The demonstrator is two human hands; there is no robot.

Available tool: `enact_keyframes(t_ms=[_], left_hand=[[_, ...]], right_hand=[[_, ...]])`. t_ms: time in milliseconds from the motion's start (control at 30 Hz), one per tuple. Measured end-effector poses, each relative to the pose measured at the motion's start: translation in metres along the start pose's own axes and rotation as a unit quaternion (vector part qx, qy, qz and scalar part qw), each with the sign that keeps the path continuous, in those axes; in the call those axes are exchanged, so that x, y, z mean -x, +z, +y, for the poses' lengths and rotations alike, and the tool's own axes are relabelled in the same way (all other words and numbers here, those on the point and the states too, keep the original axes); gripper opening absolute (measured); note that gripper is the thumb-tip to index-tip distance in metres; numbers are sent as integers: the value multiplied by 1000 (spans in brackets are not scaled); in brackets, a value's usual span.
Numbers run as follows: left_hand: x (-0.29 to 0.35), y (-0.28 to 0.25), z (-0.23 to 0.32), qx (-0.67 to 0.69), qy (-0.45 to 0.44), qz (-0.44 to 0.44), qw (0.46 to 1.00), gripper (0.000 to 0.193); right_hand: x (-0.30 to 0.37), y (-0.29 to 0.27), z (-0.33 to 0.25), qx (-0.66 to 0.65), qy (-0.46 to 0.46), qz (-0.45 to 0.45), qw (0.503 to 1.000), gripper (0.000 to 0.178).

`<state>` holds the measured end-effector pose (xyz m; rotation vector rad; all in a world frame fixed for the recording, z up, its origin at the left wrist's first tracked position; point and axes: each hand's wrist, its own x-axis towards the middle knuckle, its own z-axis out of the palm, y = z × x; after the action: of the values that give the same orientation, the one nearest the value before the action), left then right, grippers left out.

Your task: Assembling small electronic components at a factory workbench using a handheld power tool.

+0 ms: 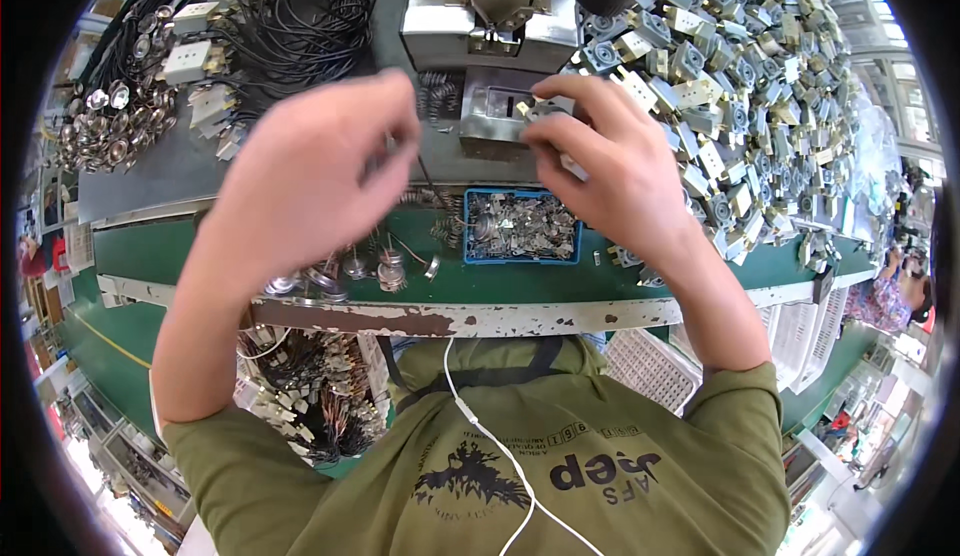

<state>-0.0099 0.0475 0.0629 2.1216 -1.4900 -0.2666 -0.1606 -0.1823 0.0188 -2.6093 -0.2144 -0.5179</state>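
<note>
A small grey block with a brass tab [548, 110], partly covered, is pinched in the bare right hand [615, 156] at the right end of a grey metal fixture [484, 128]. The bare left hand [310, 161] is blurred; whether anything is gripped there cannot be told. Small silver parts [525, 226] are jumbled indistinctly in a blue rectangular tray [520, 261].
</note>
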Motion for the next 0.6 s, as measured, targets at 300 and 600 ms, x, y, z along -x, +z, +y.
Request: enact_keyframes(t_ms=[300,600], left_hand=[[6,-14,-29,103,-99,127,982,14],[1,-10,-34,96,-88,110,985,20]], right_hand=[[-9,4,7,26,59,-111,992,34],[-5,25,-3,63,68,-33,995,34]])
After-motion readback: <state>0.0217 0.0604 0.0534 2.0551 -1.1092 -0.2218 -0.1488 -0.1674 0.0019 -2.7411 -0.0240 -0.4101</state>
